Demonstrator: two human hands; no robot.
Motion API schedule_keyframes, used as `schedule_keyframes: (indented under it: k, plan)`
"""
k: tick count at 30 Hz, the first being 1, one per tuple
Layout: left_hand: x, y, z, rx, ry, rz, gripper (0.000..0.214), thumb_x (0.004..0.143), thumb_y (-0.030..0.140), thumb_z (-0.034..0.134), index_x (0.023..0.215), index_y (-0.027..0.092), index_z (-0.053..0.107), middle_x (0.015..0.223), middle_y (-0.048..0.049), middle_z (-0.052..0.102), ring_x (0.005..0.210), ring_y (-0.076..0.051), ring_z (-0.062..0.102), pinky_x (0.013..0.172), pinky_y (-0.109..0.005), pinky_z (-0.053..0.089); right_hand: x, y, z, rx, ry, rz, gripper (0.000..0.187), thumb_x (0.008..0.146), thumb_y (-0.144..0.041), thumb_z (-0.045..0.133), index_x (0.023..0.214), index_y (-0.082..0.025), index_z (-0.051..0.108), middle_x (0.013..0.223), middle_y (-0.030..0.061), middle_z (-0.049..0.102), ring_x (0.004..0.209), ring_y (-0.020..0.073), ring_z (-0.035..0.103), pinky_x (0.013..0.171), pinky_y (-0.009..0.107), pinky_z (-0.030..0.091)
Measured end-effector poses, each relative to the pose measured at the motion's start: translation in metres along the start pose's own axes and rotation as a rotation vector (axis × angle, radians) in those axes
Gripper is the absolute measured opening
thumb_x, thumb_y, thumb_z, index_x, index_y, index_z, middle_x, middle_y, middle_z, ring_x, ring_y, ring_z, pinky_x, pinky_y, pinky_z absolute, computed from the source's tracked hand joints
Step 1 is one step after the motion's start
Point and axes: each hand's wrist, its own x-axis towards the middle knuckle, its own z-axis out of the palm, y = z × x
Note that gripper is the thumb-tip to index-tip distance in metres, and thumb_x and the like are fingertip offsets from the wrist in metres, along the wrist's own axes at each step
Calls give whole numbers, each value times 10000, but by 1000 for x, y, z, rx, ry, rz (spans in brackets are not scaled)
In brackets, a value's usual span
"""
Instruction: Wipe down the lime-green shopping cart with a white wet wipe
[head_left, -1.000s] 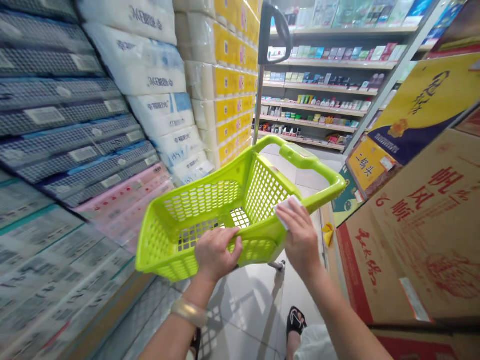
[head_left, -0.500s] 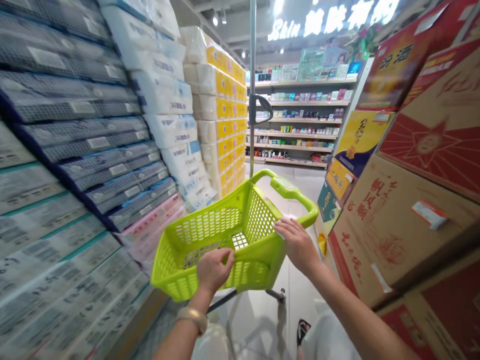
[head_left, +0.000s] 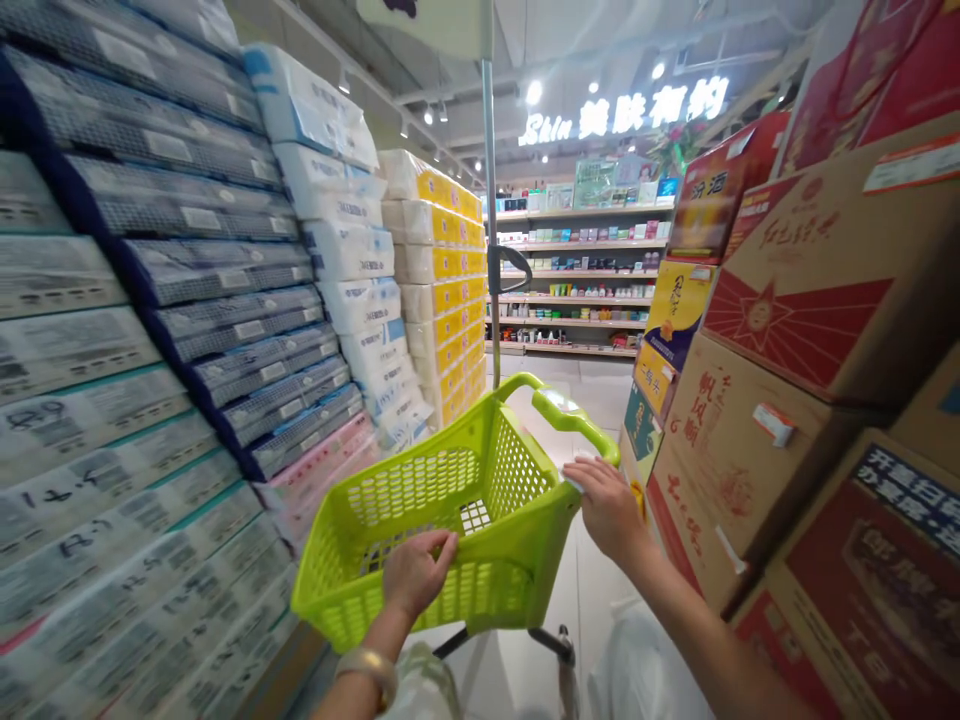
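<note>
A bright green plastic shopping cart [head_left: 517,585] stands in the aisle, its basket turned sideways to me. My left hand [head_left: 420,572], with a gold-coloured bangle at the wrist, curls its fingers over the near rim of the basket. At the right, my right hand [head_left: 606,505] grips the corner of the rim where the cart's handle [head_left: 574,415] joins it. A small patch of white shows under the right fingertips, too little to name. The basket floor shows through a grid, with part of it hidden behind my left hand.
Tall stacks of wrapped packs [head_left: 217,270] and tissue bundles [head_left: 442,290] line the left. Printed cartons [head_left: 739,440] are piled close on the right. A metal pole [head_left: 491,180] rises beyond the basket. Stocked shelves [head_left: 585,245] stand at the far end of the tiled floor.
The view has tilted up, showing more ceiling and a sign panel atop the pole. More cartons show at the right. Both hands keep their places on the cart, which sits slightly lower in view.
</note>
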Motion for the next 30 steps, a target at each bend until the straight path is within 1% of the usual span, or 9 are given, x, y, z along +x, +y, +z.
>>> schedule_keyframes:
  k: [3,6,9,11,14,16,20,25,30]
  plan:
    - [-5,-1,-7,8,4,17,438,945,401,381,725,271,737,769,-12,765,731,-201,695,640,-267,428,-1,-4,-8,-32,29,21,450,763,34,427,1006,-192,731,1023,69,764,1021,231,685,1026,474,482]
    - [-5,12,-11,27,27,37,433,947,364,376,740,248,738,744,-44,752,757,-224,686,730,-321,446,-9,-28,1,-2,8,-7,474,740,53,427,1017,-184,730,1024,69,765,1016,230,687,1011,454,496]
    - [-3,51,-8,-50,106,49,398,960,305,338,1007,226,725,920,-70,760,898,-247,673,835,-389,449,-17,-53,12,41,-25,-51,469,741,51,435,1022,-184,728,1038,66,765,1017,230,689,994,435,508]
    - [0,86,-2,-212,145,82,376,952,253,340,1049,199,700,1013,-89,746,972,-251,661,891,-415,447,-19,-58,12,55,-40,-69,454,765,39,441,1035,-191,725,1045,64,763,1022,227,688,993,429,508]
    - [2,128,10,-273,142,119,300,929,223,393,1023,200,677,1001,-64,738,954,-221,659,913,-383,454,-19,-44,-2,29,-14,-45,450,809,24,420,1066,-196,717,1068,70,757,1049,221,679,1020,438,486]
    - [2,141,17,-309,145,107,258,923,213,407,972,192,659,933,-55,729,881,-205,661,845,-352,475,-19,-28,-15,-25,56,17,460,820,24,390,1071,-181,716,1082,83,751,1075,231,668,1042,464,462]
    - [-1,144,25,-363,175,74,161,897,223,460,915,203,619,893,-43,707,856,-207,646,826,-358,467,-24,-21,-24,-70,158,79,471,816,17,381,1098,-168,710,1110,96,742,1114,245,648,1057,483,441]
    - [-7,140,25,-412,193,68,106,877,231,490,885,214,594,883,-31,700,879,-204,644,862,-376,449,-32,-44,-15,48,10,-89,444,849,-12,407,1121,-198,705,1112,66,745,1099,214,657,1045,435,466]
    - [-17,140,22,-429,204,62,88,867,253,505,872,221,587,871,-19,693,864,-197,634,898,-392,426,-27,-28,-30,-11,161,59,465,838,-27,383,1134,-188,703,1104,94,742,1104,256,643,1060,512,432]
